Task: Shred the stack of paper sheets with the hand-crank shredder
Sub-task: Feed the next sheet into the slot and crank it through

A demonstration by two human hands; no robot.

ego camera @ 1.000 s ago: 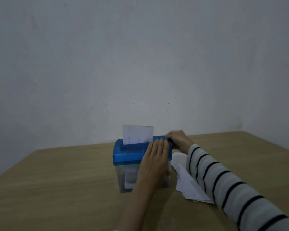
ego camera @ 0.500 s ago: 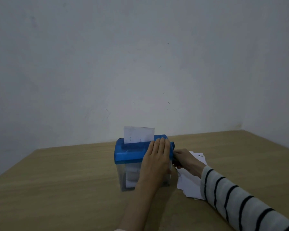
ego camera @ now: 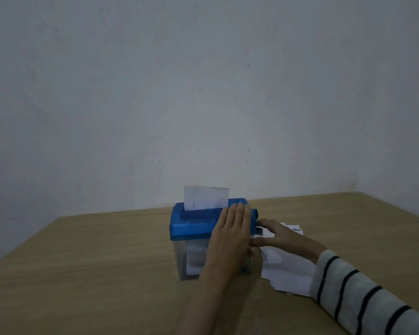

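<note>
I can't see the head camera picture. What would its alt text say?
A person's left hand presses flat on the blue lid of a small shredder with a paper sheet standing in its slot, while the right hand works at the crank side. Loose sheets lie beside it on a wooden table.

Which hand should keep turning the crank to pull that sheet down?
The right hand: it is already at the crank on the shredder's right end. The left hand lies flat on the lid, steadying it.
</note>
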